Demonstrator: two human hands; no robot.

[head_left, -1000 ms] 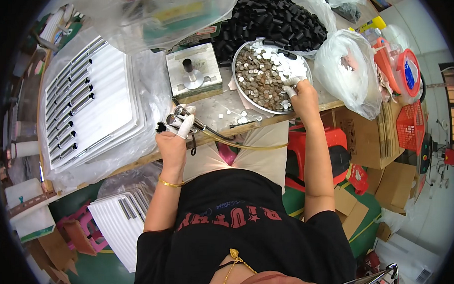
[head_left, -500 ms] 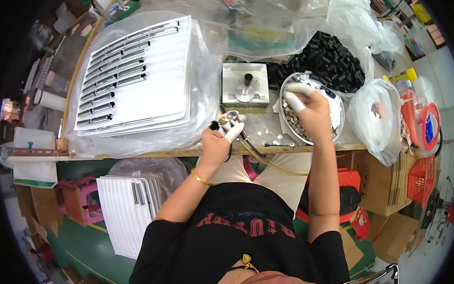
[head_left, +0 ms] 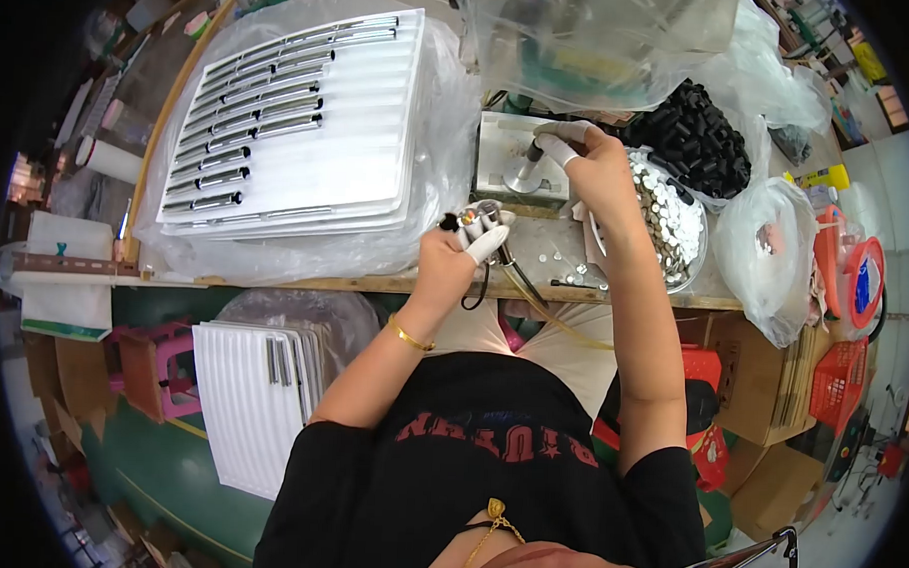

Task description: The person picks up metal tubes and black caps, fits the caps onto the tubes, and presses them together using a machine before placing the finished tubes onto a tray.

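Note:
My left hand (head_left: pixel 455 259), white covers on its fingertips, is closed around several short shiny metal tubes (head_left: pixel 485 217); a black end sticks out on its left side. A dark hose (head_left: pixel 505 261) hangs just below these fingers. My right hand (head_left: pixel 598 174), also with white finger covers, is pinched at the top of a short post (head_left: pixel 528 164) on a metal block (head_left: pixel 495 135). Whatever lies between those fingertips is too small or hidden to make out. Right of it, partly behind my forearm, stands a round tub (head_left: pixel 704 255) of small white and silvery discs (head_left: pixel 667 216).
On the left, a white ribbed tray (head_left: pixel 370 111) carries rows of chrome tubes (head_left: pixel 271 92). A heap of black caps (head_left: pixel 695 142) lies behind the tub. Plastic bags (head_left: pixel 766 245) and a red basket (head_left: pixel 836 382) are at the right. Stacked trays (head_left: pixel 240 407) stand below the bench edge.
My right hand has left the tub of discs and moved left to the post's top. The left hand still holds the tubes. The whole view has shifted a little.

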